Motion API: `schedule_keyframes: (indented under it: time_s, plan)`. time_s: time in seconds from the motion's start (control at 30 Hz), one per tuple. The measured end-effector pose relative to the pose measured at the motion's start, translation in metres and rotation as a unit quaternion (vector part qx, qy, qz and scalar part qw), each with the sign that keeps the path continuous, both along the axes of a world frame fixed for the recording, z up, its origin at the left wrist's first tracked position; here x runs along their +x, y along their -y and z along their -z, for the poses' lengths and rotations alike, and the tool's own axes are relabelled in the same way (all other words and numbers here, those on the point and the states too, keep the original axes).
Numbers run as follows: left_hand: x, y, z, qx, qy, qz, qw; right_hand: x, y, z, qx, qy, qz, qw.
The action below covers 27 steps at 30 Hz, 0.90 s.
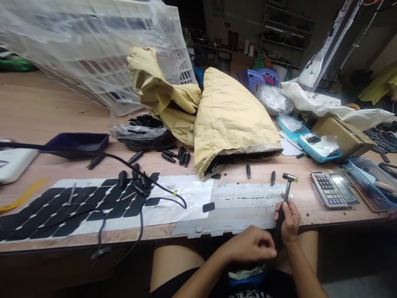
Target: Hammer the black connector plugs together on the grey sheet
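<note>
My right hand [289, 219] is wrapped round the dark handle of a small hammer [288, 187]. The hammer stands nearly upright, its metal head on top with a yellowish face at one end. My left hand [252, 246] is curled beside the lower end of the handle, over my lap; whatever its fingers hold, if anything, is hidden. Before my hands, a grey translucent sheet [238, 209] lies along the table edge. Two small black cylindrical parts [248, 171] lie just beyond it. More black parts [182, 156] are scattered to the left, near a yellow sack [232, 116] with its mouth open.
White paper [182, 192] with rows of black stickers [108, 196] covers the table's left, crossed by a black cable [124, 158]. A purple tray [77, 142] and a bag of black pieces [142, 132] stand behind. At right are a calculator [333, 189] and blue baskets [372, 182].
</note>
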<state>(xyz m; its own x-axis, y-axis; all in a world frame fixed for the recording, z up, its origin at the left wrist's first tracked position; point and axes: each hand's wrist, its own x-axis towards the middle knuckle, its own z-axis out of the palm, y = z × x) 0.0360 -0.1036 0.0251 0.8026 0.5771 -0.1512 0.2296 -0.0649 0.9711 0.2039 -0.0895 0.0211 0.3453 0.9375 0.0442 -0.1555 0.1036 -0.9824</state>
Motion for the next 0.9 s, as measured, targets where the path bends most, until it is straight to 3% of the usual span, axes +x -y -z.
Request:
schedule_keyframes:
  time_s: [0.03,0.1,0.2,0.27,0.33,0.47,0.67,0.77,0.9]
  plan:
    - [0.004,-0.016,-0.013,0.016,0.028,-0.030,0.999,-0.001,0.000,0.000,0.005,-0.001,0.010,1.000]
    - [0.017,-0.053,-0.028,0.076,0.021,-0.154,0.985,-0.002,0.001,0.002,0.012,-0.001,0.023,1.000]
    - [0.048,-0.108,-0.031,0.163,-0.100,-0.364,0.912,-0.003,0.001,0.005,0.019,0.006,0.025,0.999]
    - [0.070,-0.135,-0.024,0.203,-0.175,-0.432,0.861,-0.003,0.000,0.006,0.022,0.016,0.017,0.999]
    - [0.087,-0.150,-0.017,0.234,-0.232,-0.437,0.837,-0.002,0.000,0.006,0.021,0.022,0.012,0.999]
    - [0.088,-0.148,-0.008,0.302,-0.249,-0.359,0.847,-0.001,-0.001,0.005,0.011,0.015,0.011,1.000]
    - [0.014,-0.117,-0.002,0.366,-0.163,-0.262,0.878,0.001,-0.004,0.005,-0.007,0.026,-0.029,0.999]
    - [-0.017,-0.111,0.010,0.349,-0.157,-0.287,0.878,0.002,-0.006,0.003,-0.022,0.049,-0.058,0.997]
    - [-0.029,-0.113,0.022,0.306,-0.120,-0.309,0.893,0.004,-0.005,-0.004,-0.060,0.143,-0.125,0.980]
